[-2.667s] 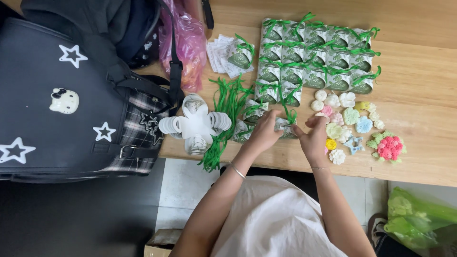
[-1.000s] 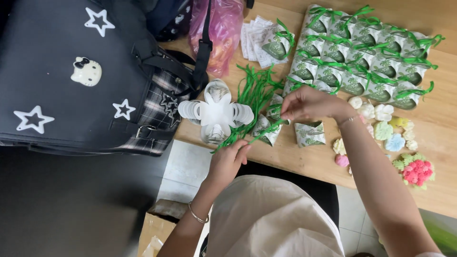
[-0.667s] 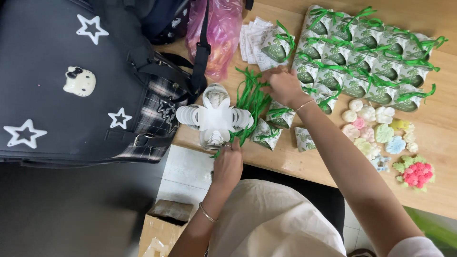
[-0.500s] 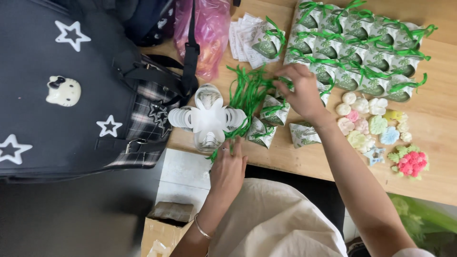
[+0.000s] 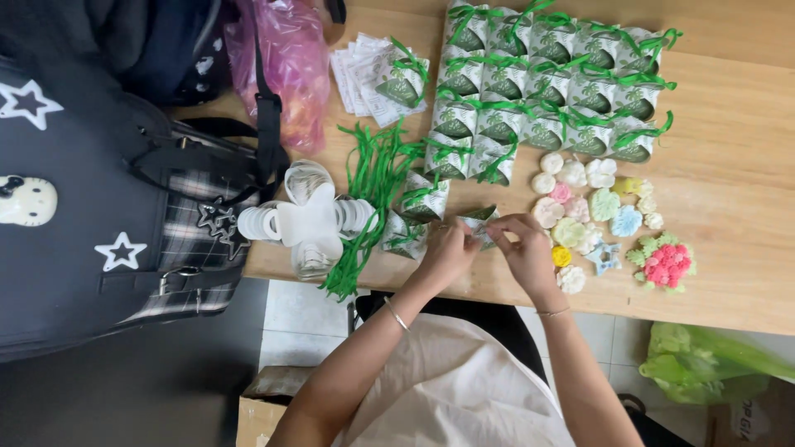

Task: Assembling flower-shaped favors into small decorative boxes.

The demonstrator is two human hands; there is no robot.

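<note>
Both my hands meet over a small white-and-green favour box (image 5: pixel 480 222) near the table's front edge. My left hand (image 5: pixel 445 251) pinches its left side, and my right hand (image 5: pixel 523 247) grips its right side. To the left lies a bundle of green ribbons (image 5: pixel 370 192), with two tied boxes (image 5: pixel 416 213) beside it. Several finished boxes with green bows (image 5: pixel 546 83) sit in rows at the back. Small pastel flower-shaped pieces (image 5: pixel 595 217) lie just right of my right hand.
A white multi-roll tape dispenser (image 5: pixel 308 219) stands left of the ribbons. A black bag with white stars (image 5: pixel 99 190) and a pink plastic bag (image 5: pixel 281 62) fill the left. Flat unfolded boxes (image 5: pixel 364 74) lie at the back. A green plastic bag (image 5: pixel 704 364) sits on the floor.
My right hand came back from the ribbon bundle to the box at the front edge. My left hand rose from below the table to join it there.
</note>
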